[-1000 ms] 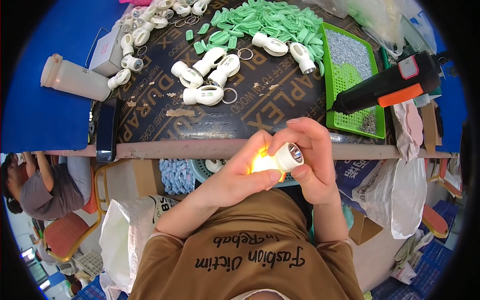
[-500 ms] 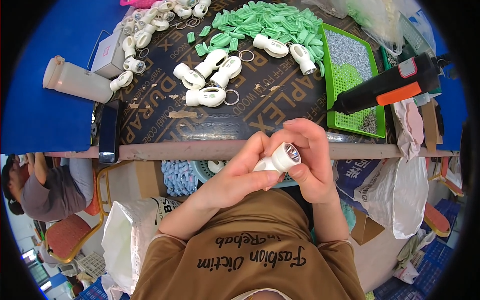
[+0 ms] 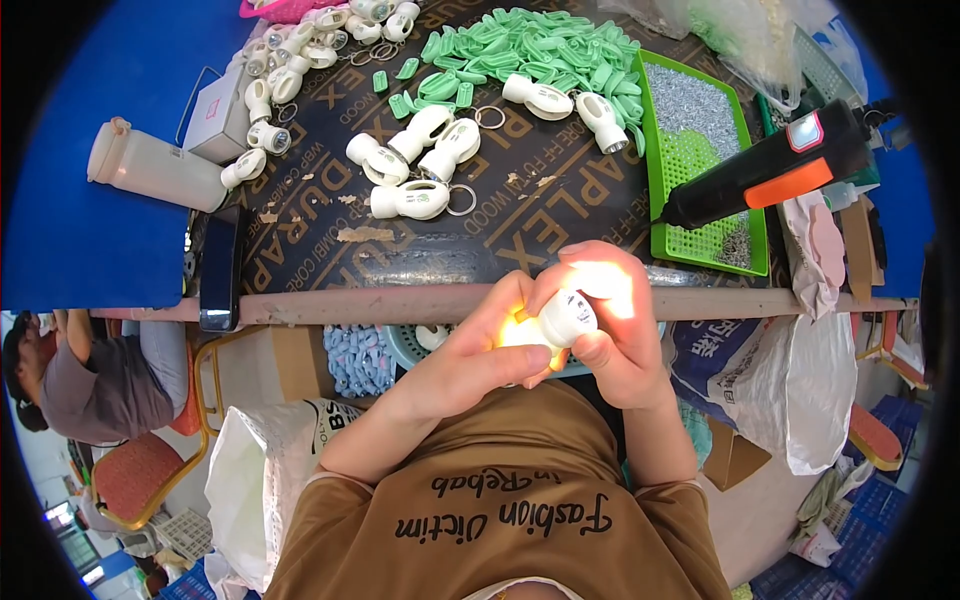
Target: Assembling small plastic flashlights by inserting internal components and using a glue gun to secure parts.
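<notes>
A small white flashlight (image 3: 568, 316) is in both my hands, just in front of the table's near edge, its lens end tilted up and to the right. It is lit, and a bright glow falls on the fingers around it. My left hand (image 3: 468, 358) grips the body, with the thumb along its near side. The thumb and curled fingers of my right hand (image 3: 630, 345) close around the lens end. Fingers hide most of the body. Beyond my hands, several similar white flashlights (image 3: 410, 200) lie on the dark tabletop (image 3: 330, 215), some with key rings.
Mint-green plastic pieces (image 3: 530, 45) are heaped at the back. A black-and-orange electric screwdriver (image 3: 770, 175) reaches over a green tray (image 3: 759, 245) of small metal parts. At the left are a phone (image 3: 221, 265), a bottle (image 3: 155, 165) and a white box (image 3: 217, 115). A person (image 3: 110, 375) sits far left.
The flashlight has gone from dark to lit, with its glow on my fingers. Both hands keep nearly the same hold and place.
</notes>
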`<control>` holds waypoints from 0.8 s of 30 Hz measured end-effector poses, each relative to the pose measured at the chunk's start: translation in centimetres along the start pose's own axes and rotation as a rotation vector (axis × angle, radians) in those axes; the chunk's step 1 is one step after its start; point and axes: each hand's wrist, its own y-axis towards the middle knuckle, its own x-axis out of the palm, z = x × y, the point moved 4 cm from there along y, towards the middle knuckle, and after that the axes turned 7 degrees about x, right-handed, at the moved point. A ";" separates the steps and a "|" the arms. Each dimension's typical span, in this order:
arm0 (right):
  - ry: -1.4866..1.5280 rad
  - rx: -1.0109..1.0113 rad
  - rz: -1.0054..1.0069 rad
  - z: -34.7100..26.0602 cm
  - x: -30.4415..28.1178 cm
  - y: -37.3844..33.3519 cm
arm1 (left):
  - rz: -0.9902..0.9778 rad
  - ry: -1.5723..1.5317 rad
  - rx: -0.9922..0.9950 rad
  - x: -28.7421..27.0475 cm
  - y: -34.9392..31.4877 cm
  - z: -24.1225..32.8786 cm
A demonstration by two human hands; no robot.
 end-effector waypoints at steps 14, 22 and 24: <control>0.010 0.179 -0.013 0.9 -1.6 -1.2 | -0.161 0.611 -0.001 -2.5 -2.7 -1.4; -0.483 0.227 0.170 0.2 -2.5 -0.9 | -0.034 1.487 0.239 -4.5 -3.1 -4.5; -0.622 0.151 0.128 0.3 -1.9 -0.5 | -0.071 1.495 0.277 -3.2 -3.3 -3.3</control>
